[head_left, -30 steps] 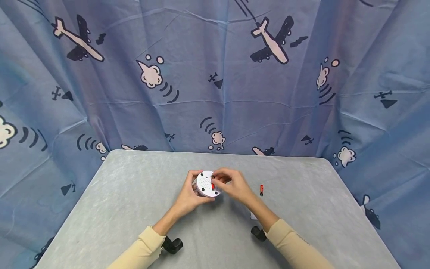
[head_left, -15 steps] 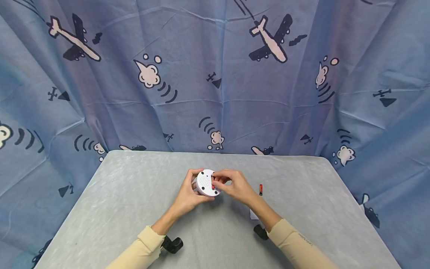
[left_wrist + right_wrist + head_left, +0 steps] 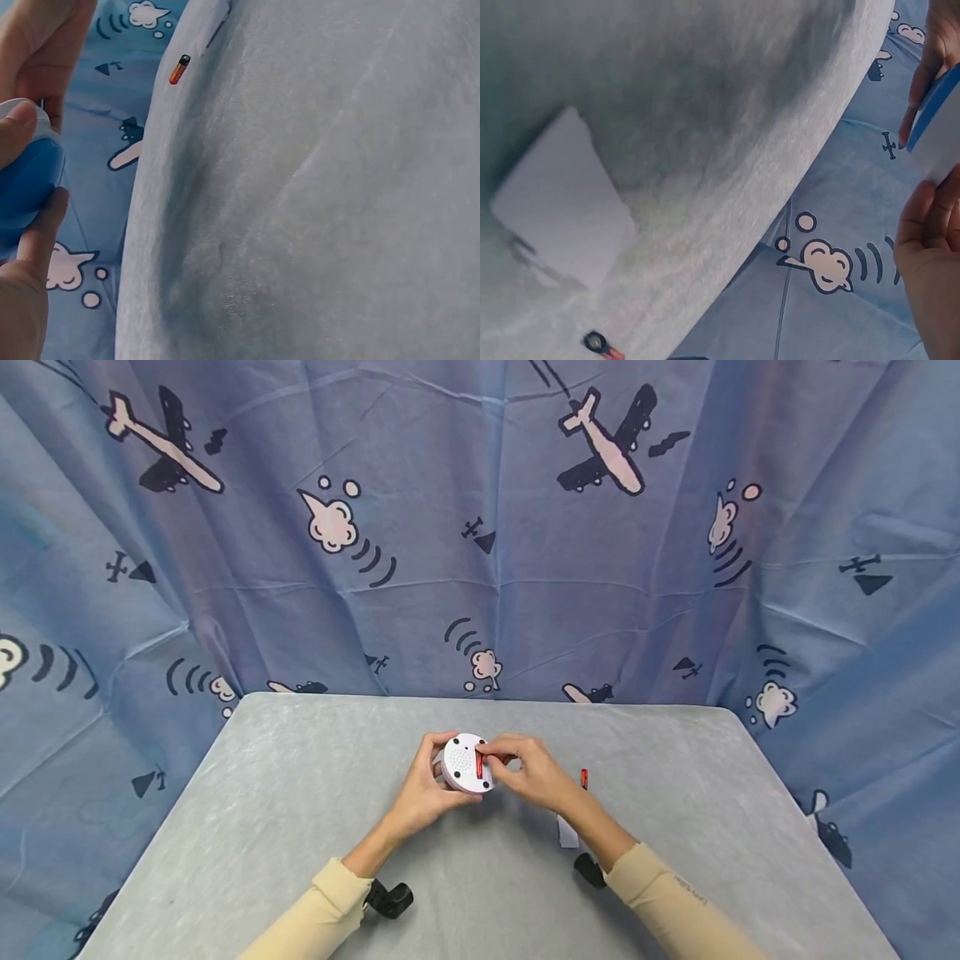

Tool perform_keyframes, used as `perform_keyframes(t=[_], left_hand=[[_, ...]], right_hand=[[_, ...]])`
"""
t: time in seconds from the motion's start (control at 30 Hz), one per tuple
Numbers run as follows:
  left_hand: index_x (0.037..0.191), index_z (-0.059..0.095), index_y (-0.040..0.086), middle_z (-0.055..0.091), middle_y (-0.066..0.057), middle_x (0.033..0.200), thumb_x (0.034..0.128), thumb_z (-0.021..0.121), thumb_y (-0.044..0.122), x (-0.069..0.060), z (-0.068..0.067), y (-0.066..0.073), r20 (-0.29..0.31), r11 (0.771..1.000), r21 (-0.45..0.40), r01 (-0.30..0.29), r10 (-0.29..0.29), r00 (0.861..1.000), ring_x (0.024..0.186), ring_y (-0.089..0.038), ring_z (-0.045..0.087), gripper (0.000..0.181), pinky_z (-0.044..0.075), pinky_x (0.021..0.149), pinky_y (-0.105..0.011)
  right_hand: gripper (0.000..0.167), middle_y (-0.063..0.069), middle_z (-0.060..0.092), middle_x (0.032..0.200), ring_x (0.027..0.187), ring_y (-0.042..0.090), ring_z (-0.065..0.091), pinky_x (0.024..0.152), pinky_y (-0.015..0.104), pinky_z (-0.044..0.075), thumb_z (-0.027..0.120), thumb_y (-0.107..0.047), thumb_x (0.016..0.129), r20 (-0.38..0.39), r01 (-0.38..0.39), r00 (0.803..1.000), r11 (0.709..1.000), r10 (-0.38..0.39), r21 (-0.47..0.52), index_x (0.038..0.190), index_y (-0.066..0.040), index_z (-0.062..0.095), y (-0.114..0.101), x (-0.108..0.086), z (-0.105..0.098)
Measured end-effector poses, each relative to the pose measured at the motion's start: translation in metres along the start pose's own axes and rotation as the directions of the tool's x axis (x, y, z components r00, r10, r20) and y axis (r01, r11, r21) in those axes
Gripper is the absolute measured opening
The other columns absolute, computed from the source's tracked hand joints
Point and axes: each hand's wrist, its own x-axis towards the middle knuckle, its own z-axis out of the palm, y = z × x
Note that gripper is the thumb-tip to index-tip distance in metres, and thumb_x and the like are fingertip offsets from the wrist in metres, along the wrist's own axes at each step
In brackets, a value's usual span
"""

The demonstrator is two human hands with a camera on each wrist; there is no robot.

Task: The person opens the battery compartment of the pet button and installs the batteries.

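My left hand (image 3: 420,785) grips a round white device (image 3: 459,762) around its side, its perforated base with small dark feet turned up. The left wrist view shows a blue side on the device. A red battery (image 3: 479,766) lies at the slot in the base. My right hand (image 3: 525,772) pinches at the battery with thumb and fingertips, which partly cover the slot. On the table to the right is another red battery (image 3: 584,777), partly hidden by the right forearm. Closer to me lies a flat white piece (image 3: 566,210).
A light grey cloth covers the table (image 3: 300,777). Behind it hangs a blue curtain (image 3: 420,527) printed with aeroplanes. Black wrist-worn devices (image 3: 390,900) sit beneath both forearms.
The device has risen slightly and shifted a little right, both hands moving with it. The right fingers have shifted on the battery, and more of its red side shows. The right forearm now covers part of the loose battery.
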Motion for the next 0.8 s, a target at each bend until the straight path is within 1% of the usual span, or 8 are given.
perform_keyframes(t=[0.13,0.23,0.43,0.5,0.57,0.67,0.73,0.8], left_hand=[[0.140,0.036,0.000,0.042,-0.021,0.142,0.0654,0.084,-0.023,-0.002,-0.001,-0.002,0.007,1.000,0.004,0.003,-0.003,1.000,0.119,-0.038,0.056,0.092,0.056,0.086,-0.043],[0.141,0.035,0.000,0.042,-0.022,0.142,0.0663,0.083,-0.023,-0.003,-0.002,-0.004,0.018,1.000,0.006,0.014,-0.014,1.000,0.118,-0.037,0.057,0.092,0.056,0.088,-0.043],[0.142,0.032,0.001,0.042,-0.023,0.141,0.0682,0.082,-0.022,-0.006,0.000,-0.006,0.026,1.000,0.006,0.016,-0.016,1.000,0.119,-0.038,0.056,0.092,0.055,0.089,-0.044],[0.142,0.031,0.000,0.041,-0.025,0.141,0.0689,0.082,-0.022,-0.006,-0.001,-0.006,0.028,1.000,0.016,0.015,-0.016,0.999,0.120,-0.040,0.055,0.092,0.055,0.089,-0.043],[0.143,0.031,-0.001,0.041,-0.026,0.142,0.0691,0.082,-0.022,-0.004,-0.002,-0.006,0.015,0.999,0.031,0.012,-0.012,1.000,0.122,-0.040,0.053,0.092,0.055,0.089,-0.041],[0.142,0.031,-0.002,0.041,-0.026,0.143,0.0689,0.082,-0.022,0.001,-0.006,0.000,-0.016,0.999,0.054,0.003,-0.002,1.000,0.122,-0.039,0.052,0.092,0.055,0.089,-0.037],[0.142,0.031,-0.001,0.041,-0.025,0.144,0.0692,0.082,-0.020,0.010,-0.008,0.009,-0.023,0.998,0.067,-0.016,0.017,1.000,0.123,-0.038,0.052,0.091,0.055,0.089,-0.036],[0.141,0.030,0.000,0.042,-0.023,0.144,0.0696,0.083,-0.018,0.017,-0.009,0.020,-0.003,0.997,0.071,-0.021,0.021,1.000,0.123,-0.038,0.053,0.091,0.054,0.090,-0.038]], right_hand=[[0.027,0.011,0.071,0.102,0.087,0.023,0.066,0.076,0.033,0.057,0.061,0.011,0.090,0.026,-0.017,1.000,1.000,0.017,0.007,0.113,0.006,0.074,0.002,0.000,0.001],[0.028,0.013,0.071,0.101,0.087,0.026,0.065,0.076,0.033,0.056,0.060,0.015,0.088,0.032,-0.043,0.999,0.999,0.043,0.010,0.112,0.008,0.074,0.005,-0.002,0.003],[0.031,0.019,0.070,0.094,0.079,0.031,0.062,0.069,0.030,0.052,0.055,0.022,0.083,0.011,-0.054,0.999,0.998,0.054,0.018,0.107,0.013,0.072,0.006,-0.003,0.008],[0.033,0.018,0.069,0.091,0.077,0.029,0.061,0.067,0.028,0.050,0.053,0.024,0.081,0.000,-0.046,0.999,0.999,0.046,0.013,0.104,0.012,0.073,0.006,-0.003,0.010],[0.035,0.015,0.070,0.094,0.082,0.028,0.063,0.069,0.028,0.049,0.053,0.023,0.080,0.002,-0.025,1.000,1.000,0.025,0.006,0.101,0.007,0.076,0.005,-0.004,0.011],[0.039,0.013,0.070,0.106,0.093,0.026,0.064,0.074,0.029,0.050,0.052,0.021,0.079,0.012,0.032,0.999,0.999,-0.032,0.013,0.100,0.000,0.078,0.001,-0.003,0.006],[0.041,0.014,0.068,0.116,0.101,0.028,0.064,0.081,0.032,0.052,0.051,0.019,0.079,-0.021,0.058,0.998,0.996,-0.057,0.060,0.105,0.000,0.077,-0.004,0.000,-0.001],[0.040,0.016,0.065,0.122,0.105,0.030,0.062,0.084,0.035,0.054,0.051,0.018,0.082,-0.072,0.066,0.996,0.991,-0.057,0.117,0.110,0.001,0.075,-0.007,0.003,-0.009]])
